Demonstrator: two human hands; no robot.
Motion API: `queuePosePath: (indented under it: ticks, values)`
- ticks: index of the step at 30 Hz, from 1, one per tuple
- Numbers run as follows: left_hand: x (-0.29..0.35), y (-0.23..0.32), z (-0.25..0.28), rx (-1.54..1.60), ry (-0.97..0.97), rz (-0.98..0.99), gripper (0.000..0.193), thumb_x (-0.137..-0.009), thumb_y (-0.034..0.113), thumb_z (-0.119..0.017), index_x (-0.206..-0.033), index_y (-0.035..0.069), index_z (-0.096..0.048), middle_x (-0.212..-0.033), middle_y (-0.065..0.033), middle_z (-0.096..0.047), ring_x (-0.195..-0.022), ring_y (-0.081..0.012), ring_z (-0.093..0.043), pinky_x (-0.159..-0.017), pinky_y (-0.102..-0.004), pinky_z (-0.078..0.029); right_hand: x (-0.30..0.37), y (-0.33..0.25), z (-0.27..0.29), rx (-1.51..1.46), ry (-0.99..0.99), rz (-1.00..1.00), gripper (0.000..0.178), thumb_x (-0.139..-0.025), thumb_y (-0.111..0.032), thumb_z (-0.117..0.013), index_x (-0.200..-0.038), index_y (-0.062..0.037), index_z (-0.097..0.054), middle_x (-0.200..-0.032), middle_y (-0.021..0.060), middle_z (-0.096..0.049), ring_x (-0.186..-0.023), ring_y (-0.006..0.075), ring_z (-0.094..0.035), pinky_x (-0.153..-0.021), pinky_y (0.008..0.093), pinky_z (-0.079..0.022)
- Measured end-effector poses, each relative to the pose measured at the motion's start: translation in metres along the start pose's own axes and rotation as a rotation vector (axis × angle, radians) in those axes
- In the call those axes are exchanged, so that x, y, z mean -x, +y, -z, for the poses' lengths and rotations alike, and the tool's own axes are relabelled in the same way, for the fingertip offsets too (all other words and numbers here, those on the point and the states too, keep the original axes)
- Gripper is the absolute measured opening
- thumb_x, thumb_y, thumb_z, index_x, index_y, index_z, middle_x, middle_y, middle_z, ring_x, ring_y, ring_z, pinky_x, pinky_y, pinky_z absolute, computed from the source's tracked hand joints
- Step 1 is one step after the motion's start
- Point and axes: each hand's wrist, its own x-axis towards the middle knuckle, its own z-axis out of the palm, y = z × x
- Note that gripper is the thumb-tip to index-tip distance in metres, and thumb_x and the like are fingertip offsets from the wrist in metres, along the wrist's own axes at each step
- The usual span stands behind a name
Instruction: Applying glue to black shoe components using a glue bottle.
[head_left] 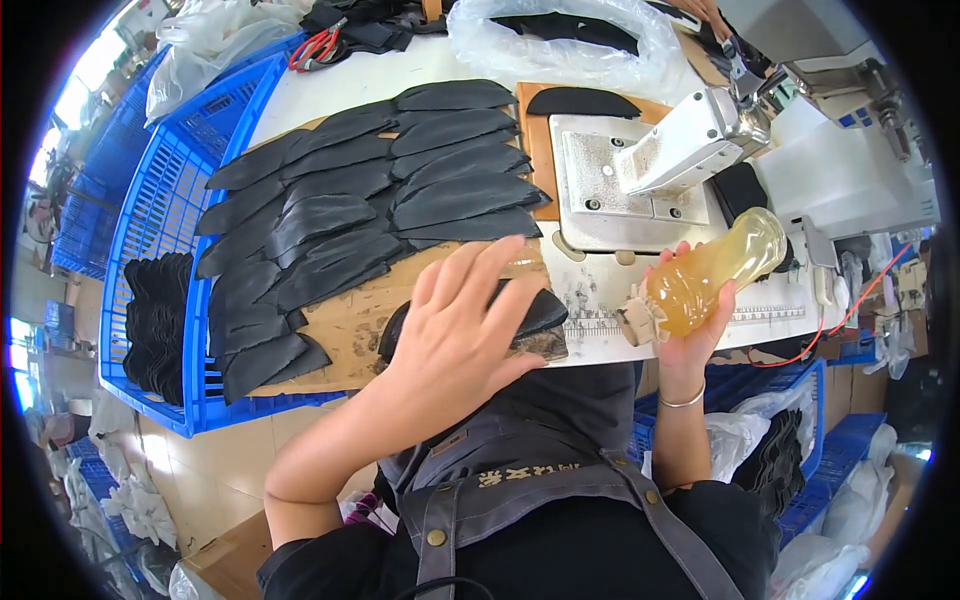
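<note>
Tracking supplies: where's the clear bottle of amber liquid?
The bottle is right of centre in the head view, in the right hand, below the white machine arm.

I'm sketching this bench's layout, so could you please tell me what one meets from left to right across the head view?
Wavy black pieces in the blue basket, left hand, bottle of amber liquid in the right hand, red cord.
</note>
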Motion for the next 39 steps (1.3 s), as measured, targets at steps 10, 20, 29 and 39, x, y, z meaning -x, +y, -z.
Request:
queuePosePath:
  ticks: [10, 20, 29, 39]
  values:
    - [-0.021, -0.008, -0.005, 0.033, -0.117, 0.079, 0.047, -0.064, 0.020, -0.078, -0.104, 0.009, -0.058, -0.130, -0.0136, -0.045, -0.120, -0.0341, -0.040, -0.099, -0.0426, -0.031, 0.002, -0.001, -0.006, 0.112, -0.046, -0.042, 0.061, -0.090, -0.049, -0.046, -0.136, -0.0102, -0.035, -0.128, 0.0123, -0.048, -0.115, 0.0297, -0.050, -0.097, 0.0487, -0.041]
    - [-0.020, -0.018, -0.011, 0.212, -0.036, 0.165, 0.019, -0.068, 0.007, -0.072, -0.076, 0.005, -0.055, -0.123, -0.0138, -0.053, -0.115, -0.0326, -0.046, -0.097, -0.0395, -0.035, 0.025, 0.013, -0.038, -0.063, -0.356, -0.162, 0.079, -0.080, -0.056, -0.058, -0.137, -0.0117, -0.027, -0.115, 0.0101, -0.048, -0.107, 0.0282, -0.053, -0.097, 0.0605, -0.036]
    - [-0.015, -0.029, -0.019, 0.179, 0.086, 0.112, 0.019, -0.069, 0.007, -0.070, -0.077, 0.004, -0.053, -0.117, -0.0148, -0.053, -0.112, -0.0347, -0.047, -0.093, -0.0422, -0.037, 0.033, 0.028, -0.079, 0.123, -0.455, -0.315, 0.085, -0.074, -0.058, -0.063, -0.137, -0.0150, -0.025, -0.108, 0.0082, -0.046, -0.099, 0.0281, -0.054, -0.099, 0.0625, -0.033]
    - [0.057, -0.097, 0.055, 0.841, 0.835, 0.560, 0.006, -0.085, 0.007, -0.063, -0.082, 0.008, -0.058, -0.091, -0.0013, -0.060, -0.085, -0.0063, -0.053, -0.074, -0.0195, -0.041, 0.030, 0.033, -0.053, -0.001, -0.385, -0.251, 0.082, -0.081, -0.053, -0.060, -0.140, -0.0130, -0.021, -0.112, 0.0069, -0.044, -0.101, 0.0229, -0.052, -0.099, 0.0592, -0.036]
